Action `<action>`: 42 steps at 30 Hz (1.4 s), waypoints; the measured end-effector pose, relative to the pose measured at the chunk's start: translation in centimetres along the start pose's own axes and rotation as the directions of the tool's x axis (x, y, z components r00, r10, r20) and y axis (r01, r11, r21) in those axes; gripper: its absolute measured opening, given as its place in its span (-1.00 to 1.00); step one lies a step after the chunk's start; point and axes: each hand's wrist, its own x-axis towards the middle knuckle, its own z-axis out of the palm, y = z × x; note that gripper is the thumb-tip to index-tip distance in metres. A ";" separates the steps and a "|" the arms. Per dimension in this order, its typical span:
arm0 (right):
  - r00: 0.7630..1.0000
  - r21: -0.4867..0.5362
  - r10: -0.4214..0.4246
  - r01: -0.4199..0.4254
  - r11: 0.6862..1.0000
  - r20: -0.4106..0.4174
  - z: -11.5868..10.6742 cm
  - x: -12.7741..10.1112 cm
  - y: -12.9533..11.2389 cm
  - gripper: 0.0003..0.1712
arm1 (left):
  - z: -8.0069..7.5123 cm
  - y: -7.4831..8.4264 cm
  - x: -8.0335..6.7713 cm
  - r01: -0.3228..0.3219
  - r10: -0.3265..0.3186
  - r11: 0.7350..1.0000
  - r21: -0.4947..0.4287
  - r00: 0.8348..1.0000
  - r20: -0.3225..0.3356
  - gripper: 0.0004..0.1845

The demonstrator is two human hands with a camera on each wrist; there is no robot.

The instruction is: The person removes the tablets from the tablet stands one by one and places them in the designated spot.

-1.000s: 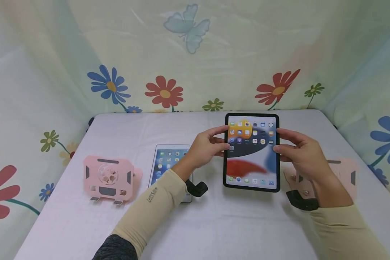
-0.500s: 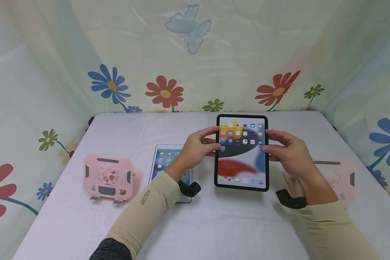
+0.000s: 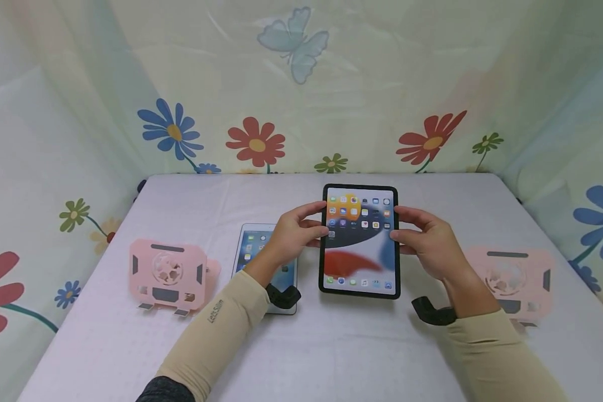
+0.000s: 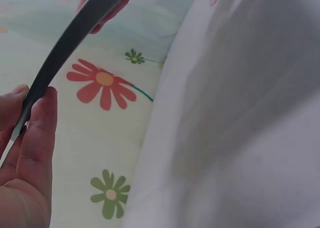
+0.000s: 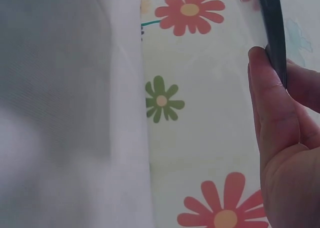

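Note:
Both hands hold a black-framed tablet (image 3: pixel 359 245) by its long sides, its lit screen of app icons facing the head camera. The left hand (image 3: pixel 295 234) pinches the left edge between thumb and fingers. On the opposite edge the right hand (image 3: pixel 429 240) does the same. Each wrist view shows the tablet edge-on as a dark strip (image 4: pixel 65 48) between thumb and fingertips. A white-framed tablet (image 3: pixel 253 240) lies screen up on the table, partly covered by the left forearm.
A pink tablet stand (image 3: pixel 168 276) with metal lips stands at the left of the white-clothed table (image 3: pixel 352 357). A similar pink stand (image 3: pixel 525 279) is at the right, partly behind the right wrist. A flowered curtain (image 3: pixel 206 67) surrounds the table.
The black-framed tablet has moved left across the table's middle with both hands on it, and slightly down in the last half second. More of the right pink stand now shows.

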 end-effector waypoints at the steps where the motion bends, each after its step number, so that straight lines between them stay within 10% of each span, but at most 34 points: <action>1: 1.000 0.003 0.003 -0.003 1.000 0.006 0.2 0.0 0.1 -0.31 | -0.1 -0.1 0.0 0.005 -0.005 1.000 -0.001 1.000 -0.001 -0.40; 42: 0.990 0.007 0.100 -0.101 0.995 0.099 4.1 1.4 2.2 -0.35 | -2.9 -3.3 -1.0 0.133 -0.130 0.991 0.026 0.988 -0.082 -0.40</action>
